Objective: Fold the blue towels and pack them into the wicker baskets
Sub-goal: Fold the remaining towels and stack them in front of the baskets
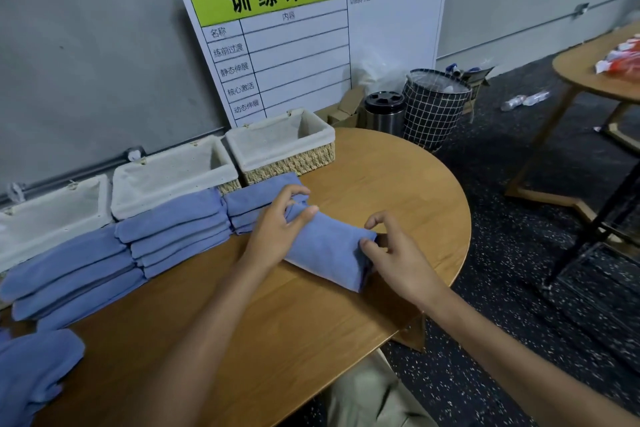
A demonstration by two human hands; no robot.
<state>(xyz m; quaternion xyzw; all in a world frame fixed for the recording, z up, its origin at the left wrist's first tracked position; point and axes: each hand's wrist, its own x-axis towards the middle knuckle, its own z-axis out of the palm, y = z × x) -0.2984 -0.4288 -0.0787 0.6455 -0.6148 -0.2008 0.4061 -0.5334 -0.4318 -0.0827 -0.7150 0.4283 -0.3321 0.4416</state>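
Observation:
A folded blue towel (327,246) lies on the wooden table (398,184) near its right edge. My left hand (277,229) pinches the towel's far left end between thumb and fingers. My right hand (394,253) pinches its near right end. Three wicker baskets with white cloth liners stand along the wall: a right one (282,146), a middle one (173,173) and a left one (48,211); all hold no towels. In front of each basket sits a stack of folded blue towels: right (249,204), middle (176,229), left (69,277).
More blue towels (31,371) lie at the table's near left corner. A large white planning board (311,38) leans on the wall behind the baskets. A steel bin (384,113) and a checked hamper (433,107) stand on the floor. A second table (595,69) is at the right.

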